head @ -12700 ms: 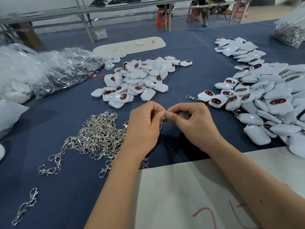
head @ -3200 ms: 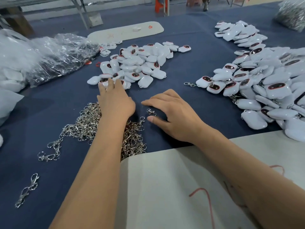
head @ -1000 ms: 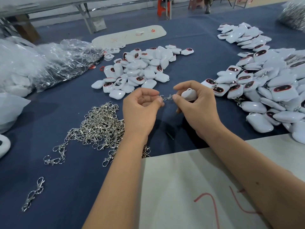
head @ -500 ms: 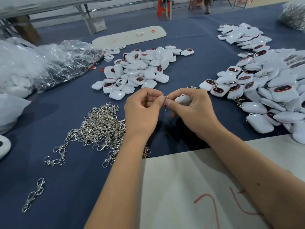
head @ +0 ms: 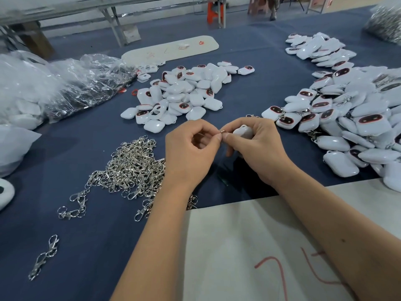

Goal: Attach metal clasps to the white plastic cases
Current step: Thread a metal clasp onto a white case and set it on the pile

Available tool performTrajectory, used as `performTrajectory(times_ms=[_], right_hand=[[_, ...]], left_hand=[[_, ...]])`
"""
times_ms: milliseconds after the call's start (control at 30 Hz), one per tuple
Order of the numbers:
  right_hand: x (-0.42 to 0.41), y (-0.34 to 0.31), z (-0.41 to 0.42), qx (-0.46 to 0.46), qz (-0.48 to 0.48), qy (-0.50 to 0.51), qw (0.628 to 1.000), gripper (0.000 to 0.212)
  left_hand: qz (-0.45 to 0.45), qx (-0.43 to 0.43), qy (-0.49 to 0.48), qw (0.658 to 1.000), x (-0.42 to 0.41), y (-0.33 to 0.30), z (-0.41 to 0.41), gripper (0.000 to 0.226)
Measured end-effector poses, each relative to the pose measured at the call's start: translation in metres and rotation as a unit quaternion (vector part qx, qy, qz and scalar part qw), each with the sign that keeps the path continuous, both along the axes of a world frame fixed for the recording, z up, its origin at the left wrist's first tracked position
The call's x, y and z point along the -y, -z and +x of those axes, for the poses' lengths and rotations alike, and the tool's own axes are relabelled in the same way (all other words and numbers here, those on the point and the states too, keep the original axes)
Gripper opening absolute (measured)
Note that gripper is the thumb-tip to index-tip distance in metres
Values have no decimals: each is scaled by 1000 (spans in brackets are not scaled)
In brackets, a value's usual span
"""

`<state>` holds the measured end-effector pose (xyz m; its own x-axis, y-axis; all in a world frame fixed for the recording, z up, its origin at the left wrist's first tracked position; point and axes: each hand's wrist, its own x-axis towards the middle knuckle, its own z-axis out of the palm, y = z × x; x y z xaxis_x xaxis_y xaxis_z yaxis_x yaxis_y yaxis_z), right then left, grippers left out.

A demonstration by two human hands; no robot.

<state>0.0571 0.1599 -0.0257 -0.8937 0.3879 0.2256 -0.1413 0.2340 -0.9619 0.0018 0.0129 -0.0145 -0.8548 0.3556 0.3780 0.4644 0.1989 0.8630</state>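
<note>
Between the fingertips, the left hand [head: 191,153] pinches a metal clasp [head: 222,131] while the right hand [head: 258,148] grips a white case [head: 243,131]; keep the case's loop steady while threading the ring.

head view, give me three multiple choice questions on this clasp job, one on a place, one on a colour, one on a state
1. Where does the loose clasp pile lie?
A. left of the hands
B. on the white board
C. inside the bag

2. What colour is the table cover?
A. green
B. dark blue
C. red

3. What does the right hand hold?
A. nothing
B. scissors
C. a white case

Answers: A, the pile sits beside the left hand; B, the cloth is navy; C, fingers curl round the case.
</note>
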Motion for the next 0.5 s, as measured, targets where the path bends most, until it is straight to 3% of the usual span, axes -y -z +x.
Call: performTrajectory(times_ms=[267,500], right_hand=[[3,3,-2,-23,54,34,998,16],[1,2,-1,-24,14,-18,999,9]], left_hand=[[-11,-18,-16,1000,-3,4,-1,14],[51,-21,-34,998,-3,3,-2,11]])
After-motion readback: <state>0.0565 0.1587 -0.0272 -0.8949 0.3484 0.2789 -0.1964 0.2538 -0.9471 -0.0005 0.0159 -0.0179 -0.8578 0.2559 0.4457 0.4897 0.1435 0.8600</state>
